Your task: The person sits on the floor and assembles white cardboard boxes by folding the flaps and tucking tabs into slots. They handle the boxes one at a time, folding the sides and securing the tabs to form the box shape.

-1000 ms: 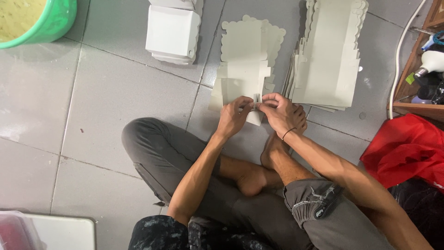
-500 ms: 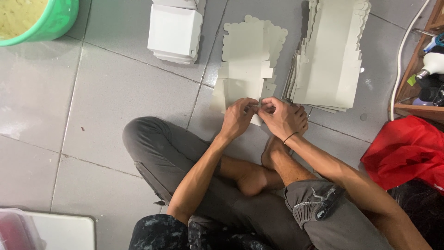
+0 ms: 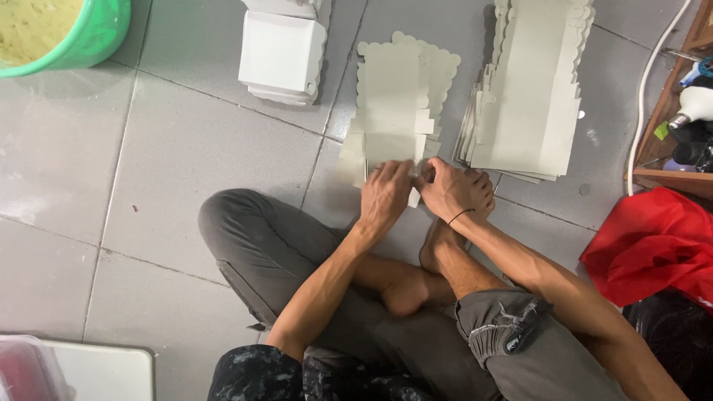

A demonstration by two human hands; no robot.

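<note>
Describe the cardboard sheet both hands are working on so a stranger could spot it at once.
On the grey tiled floor, between a stack of folded white boxes and a tall pile of flat blanks, lies a flat pale cardboard sheet. It alone has both hands pressing its near edge.

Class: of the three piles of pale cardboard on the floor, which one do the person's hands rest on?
The middle pile of flat scalloped blanks: left hand and right hand press its near end. The folded boxes and right-hand stack lie untouched.
</note>
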